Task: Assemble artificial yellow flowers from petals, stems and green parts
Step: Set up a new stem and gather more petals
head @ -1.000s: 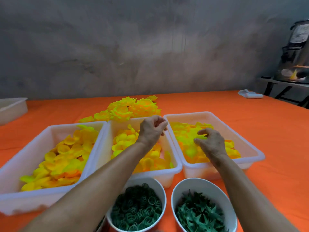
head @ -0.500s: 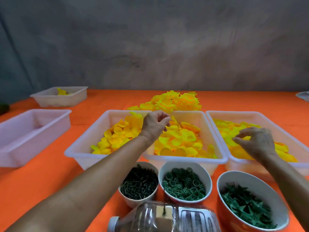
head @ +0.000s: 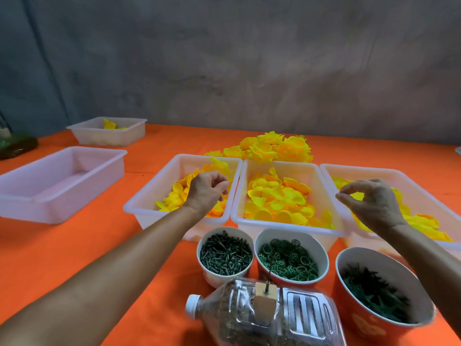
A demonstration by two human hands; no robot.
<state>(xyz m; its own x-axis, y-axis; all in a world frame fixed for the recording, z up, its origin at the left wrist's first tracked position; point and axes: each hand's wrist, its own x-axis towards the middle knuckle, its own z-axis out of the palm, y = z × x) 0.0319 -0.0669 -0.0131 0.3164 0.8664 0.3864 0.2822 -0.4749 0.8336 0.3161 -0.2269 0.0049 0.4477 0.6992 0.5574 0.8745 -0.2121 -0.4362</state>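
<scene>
Three white trays of yellow petals stand side by side: left tray [head: 139, 208], middle tray [head: 287, 224], right tray [head: 326, 168]. My left hand [head: 207, 189] hovers over the left tray, fingers curled with the thumb against the fingertips; nothing shows in it. Over the right tray, my right hand [head: 371, 203] is raised, thumb and forefinger pinched around what looks like a yellow petal [head: 357, 196]. In front stand a cup of dark stems [head: 225, 253], a cup of green rings [head: 289, 259] and a bowl of green leafy parts [head: 374, 293]. Finished yellow flowers [head: 272, 147] lie piled behind the trays.
A clear plastic bottle [head: 269, 315] filled with grainy material lies on its side at the near edge, a thin wire standing up from it. An empty white tray [head: 62, 181] and a smaller one [head: 109, 132] holding a few petals sit at left on the orange tablecloth [head: 74, 245].
The view swung left, revealing the left-hand trays and the bottle. My left hand moved from the middle tray to the left one. My right hand rose from the right tray's petals.
</scene>
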